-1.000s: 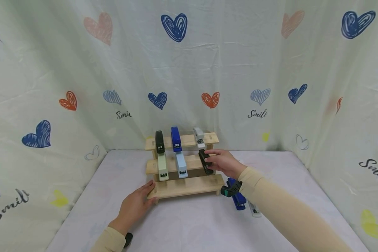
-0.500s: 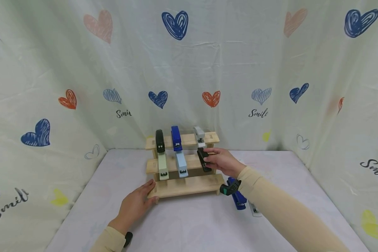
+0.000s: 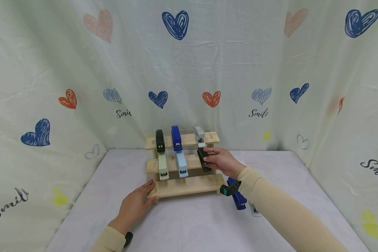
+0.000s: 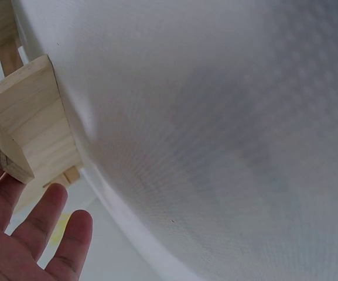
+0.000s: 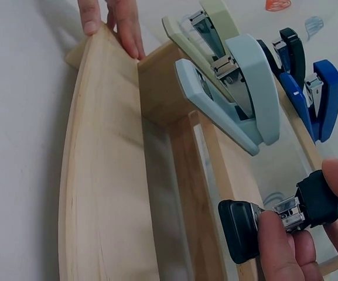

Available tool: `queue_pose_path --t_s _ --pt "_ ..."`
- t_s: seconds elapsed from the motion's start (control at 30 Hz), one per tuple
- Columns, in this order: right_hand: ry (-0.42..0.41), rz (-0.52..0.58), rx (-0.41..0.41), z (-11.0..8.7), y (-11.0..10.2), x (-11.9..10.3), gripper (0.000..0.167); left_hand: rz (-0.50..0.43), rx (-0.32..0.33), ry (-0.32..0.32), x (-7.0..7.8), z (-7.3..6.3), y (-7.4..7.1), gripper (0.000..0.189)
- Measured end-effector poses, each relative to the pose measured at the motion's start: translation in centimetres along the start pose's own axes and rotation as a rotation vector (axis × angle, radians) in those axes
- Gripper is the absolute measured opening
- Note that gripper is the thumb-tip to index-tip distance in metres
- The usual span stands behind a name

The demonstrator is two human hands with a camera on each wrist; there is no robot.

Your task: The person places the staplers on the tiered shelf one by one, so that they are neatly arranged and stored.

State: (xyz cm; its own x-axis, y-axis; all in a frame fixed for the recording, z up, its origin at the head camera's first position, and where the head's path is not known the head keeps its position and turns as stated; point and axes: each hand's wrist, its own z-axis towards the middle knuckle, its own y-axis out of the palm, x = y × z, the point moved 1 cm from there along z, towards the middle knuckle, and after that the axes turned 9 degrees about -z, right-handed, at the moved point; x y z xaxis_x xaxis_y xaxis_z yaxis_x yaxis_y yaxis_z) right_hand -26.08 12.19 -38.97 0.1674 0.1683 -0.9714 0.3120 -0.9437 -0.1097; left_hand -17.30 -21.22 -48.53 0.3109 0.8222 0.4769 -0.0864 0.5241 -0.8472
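Observation:
My right hand [image 3: 223, 162] holds a black stapler [image 3: 202, 159] at the right end of the middle shelf of a three-tier wooden stand [image 3: 189, 186]. In the right wrist view, fingertips and thumb pinch the sides of that stapler [image 5: 238, 229], whose front end points out past the shelf edge. My left hand [image 3: 135, 207] grips the left end of the bottom shelf, thumb at the front. A light green stapler [image 3: 162, 166] and a light blue stapler [image 3: 181, 163] sit left on the middle shelf. On top are black [image 3: 159, 141], blue [image 3: 176, 138] and grey [image 3: 199, 136] staplers.
On the white table [image 3: 182, 227], right of the stand, lie a blue stapler [image 3: 239, 201] and a pale stapler [image 3: 255, 210], partly hidden by my right wrist and sleeve. A heart-printed curtain [image 3: 189, 70] hangs close behind the stand.
My right hand has shifted the black stapler slightly back and left on the middle shelf, then stayed nearly still. My left hand keeps its place on the bottom shelf.

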Motion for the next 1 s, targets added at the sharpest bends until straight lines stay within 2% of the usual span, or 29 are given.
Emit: queue_pose_path --t_s 0.63,1.0 --pt "-0.002 0.003 0.002 0.1 -0.18 0.24 0.049 0.002 0.003 0.007 0.14 -0.1 -0.08 0.061" --pt "0.009 -0.004 -0.003 0.12 -0.13 0.11 0.05 -0.005 -0.004 -0.01 0.55 -0.19 -0.33 0.06"
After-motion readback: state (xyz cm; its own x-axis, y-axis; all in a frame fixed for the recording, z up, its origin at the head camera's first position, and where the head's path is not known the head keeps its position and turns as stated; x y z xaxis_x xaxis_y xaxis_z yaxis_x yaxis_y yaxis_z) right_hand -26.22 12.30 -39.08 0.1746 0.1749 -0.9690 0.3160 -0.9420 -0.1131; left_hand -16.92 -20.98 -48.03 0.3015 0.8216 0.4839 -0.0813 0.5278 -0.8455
